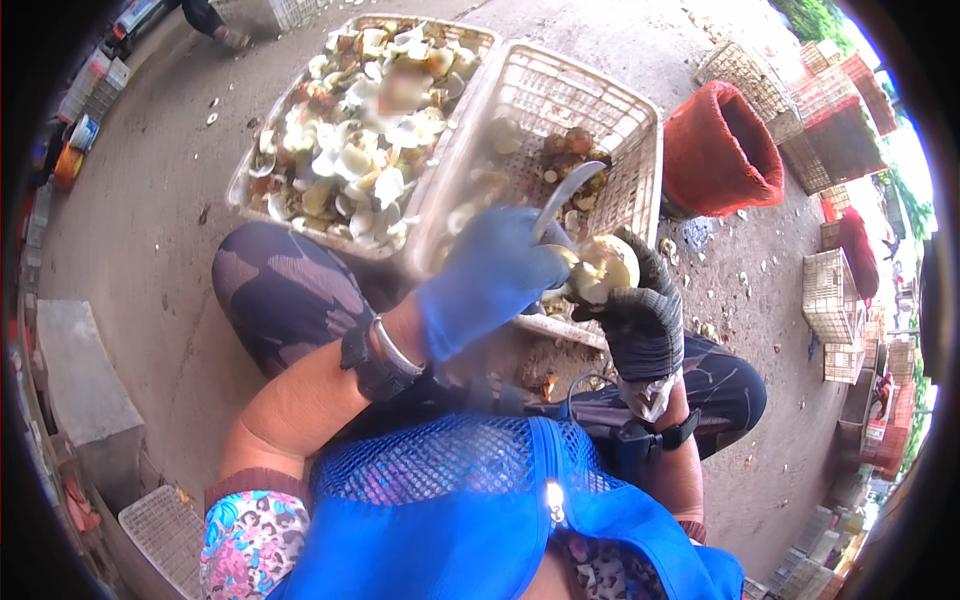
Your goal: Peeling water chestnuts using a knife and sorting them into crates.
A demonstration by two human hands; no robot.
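Observation:
My left hand, in a blue glove, is closed around a knife with a curved blade that points up and away. In the fingers of my right hand, which wears a dark striped glove, is a pale, round, partly cut piece of produce; I cannot make out its exact kind. The knife hand is close beside this piece. Beyond both hands stands a white plastic crate with some brownish round pieces inside. To its left, another crate is heaped with pale curved pieces.
A red, open-topped container stands right of the crates. Stacked crates line the right side. A grey block and a crate are at the left. Scraps dot the ground, and a person's leg shows far left.

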